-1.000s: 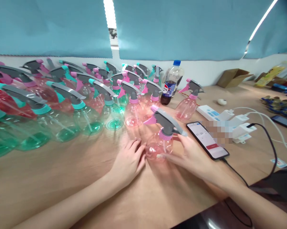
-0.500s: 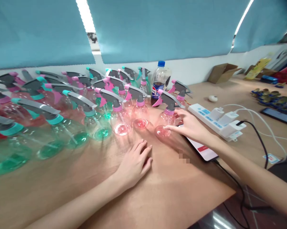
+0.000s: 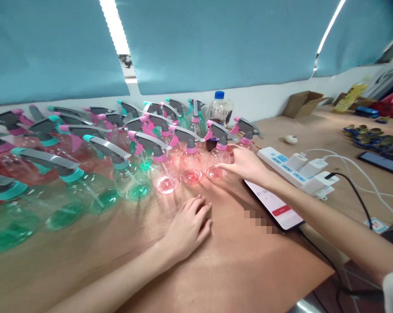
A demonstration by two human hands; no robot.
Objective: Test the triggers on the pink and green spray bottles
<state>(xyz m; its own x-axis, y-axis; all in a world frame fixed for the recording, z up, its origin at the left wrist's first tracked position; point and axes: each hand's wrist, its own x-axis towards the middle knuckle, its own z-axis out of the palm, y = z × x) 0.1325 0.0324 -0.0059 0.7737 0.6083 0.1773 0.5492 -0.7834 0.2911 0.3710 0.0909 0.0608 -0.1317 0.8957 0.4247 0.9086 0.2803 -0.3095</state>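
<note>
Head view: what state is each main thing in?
Held spray bottle: upright
Right hand: around it
Left hand: resting on table
Other spray bottles: standing, sprayers fitted
Blue-capped bottle: upright, closed
Nearer phone: face up, screen lit
Power strip: chargers plugged in
Cardboard box: open

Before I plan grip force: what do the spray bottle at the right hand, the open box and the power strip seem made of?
Spray bottle: glossy, see-through, pinkish body, most likely plastic, though glass isn't excluded by look. Open box: probably cardboard, judging by its matte brown, folded sides. Power strip: seemingly hard plastic, smooth and white, with crisp edges.
</note>
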